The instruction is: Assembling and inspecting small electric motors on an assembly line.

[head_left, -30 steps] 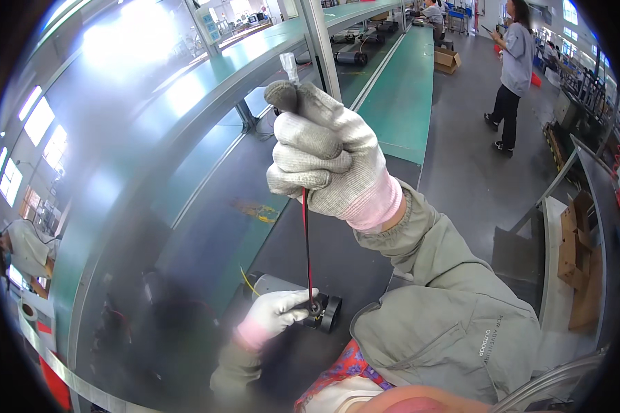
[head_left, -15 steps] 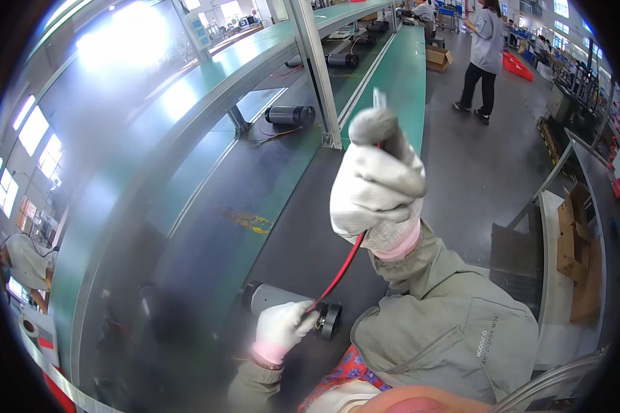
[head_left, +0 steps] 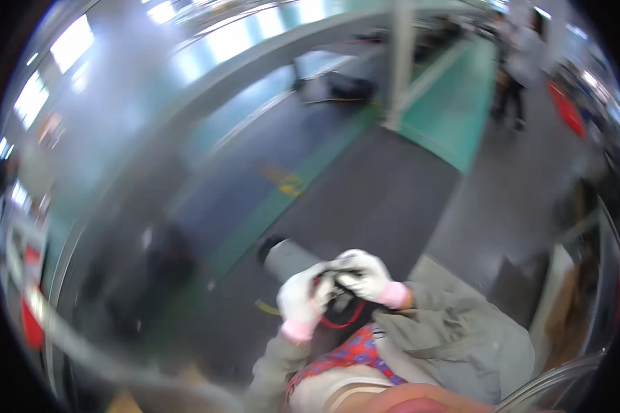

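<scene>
A grey cylindrical motor [head_left: 288, 260] with black ends lies on the dark mat in front of me. Both white-gloved hands meet over its near end, with fingertips almost touching. My left hand [head_left: 302, 297] is closed at the motor's side, a bit of red wire showing at its fingers. Curled over the end from the other side, my right hand [head_left: 366, 277] is also closed. A loop of red wire [head_left: 344, 324] hangs below the hands and rises toward the right one. Blur and the gloves hide the exact grip and the wire's tip.
A metal post [head_left: 398, 69] stands on the green-edged bench ahead, with another dark motor [head_left: 350, 87] beyond it. A yellow mark [head_left: 289, 184] is on the bench surface. On the right are a person [head_left: 518, 69] in the aisle and a red bin [head_left: 566, 110].
My right hand has come down from high up, where it held the red wire stretched, to beside my left hand at the motor's end. The wire now hangs looped. The view has shifted and blurred.
</scene>
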### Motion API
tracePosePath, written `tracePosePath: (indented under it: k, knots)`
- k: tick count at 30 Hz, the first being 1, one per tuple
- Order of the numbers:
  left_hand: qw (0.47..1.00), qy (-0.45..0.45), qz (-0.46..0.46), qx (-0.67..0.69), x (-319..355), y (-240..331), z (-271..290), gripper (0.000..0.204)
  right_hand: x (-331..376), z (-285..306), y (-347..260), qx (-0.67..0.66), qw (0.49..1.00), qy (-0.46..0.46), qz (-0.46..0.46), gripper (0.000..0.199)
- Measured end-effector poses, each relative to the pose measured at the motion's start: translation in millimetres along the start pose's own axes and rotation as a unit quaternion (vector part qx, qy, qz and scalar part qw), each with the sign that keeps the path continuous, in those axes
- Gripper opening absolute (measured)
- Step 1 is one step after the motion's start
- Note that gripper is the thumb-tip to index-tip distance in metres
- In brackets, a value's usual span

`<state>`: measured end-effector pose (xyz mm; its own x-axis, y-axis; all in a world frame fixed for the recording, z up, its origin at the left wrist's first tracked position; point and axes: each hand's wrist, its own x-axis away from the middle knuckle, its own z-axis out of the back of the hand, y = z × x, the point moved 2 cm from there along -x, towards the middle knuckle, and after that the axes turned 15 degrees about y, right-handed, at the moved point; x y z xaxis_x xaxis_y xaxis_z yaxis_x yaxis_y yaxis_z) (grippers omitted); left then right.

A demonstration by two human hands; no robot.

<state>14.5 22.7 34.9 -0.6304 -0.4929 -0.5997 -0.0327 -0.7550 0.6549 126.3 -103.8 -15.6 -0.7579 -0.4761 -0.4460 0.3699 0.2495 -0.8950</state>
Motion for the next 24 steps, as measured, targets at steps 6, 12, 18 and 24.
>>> tracePosePath:
  k: [6,12,18,24]
  knots:
    - [0.999,0.016,0.024,0.039,18,-7,9,0.025,31,4,16,0.055,0.997,0.043,0.020,0.015]
    - [0.993,0.077,0.020,0.085,23,-8,12,0.026,15,-11,12,0.029,0.993,0.042,-0.103,0.008]
    - [0.994,0.084,0.010,0.063,21,-6,15,0.026,15,-2,7,-0.001,0.993,-0.035,-0.117,0.010]
    - [0.993,0.107,0.018,0.055,17,-1,17,0.025,2,-22,-2,-0.021,0.985,0.001,-0.170,0.012]
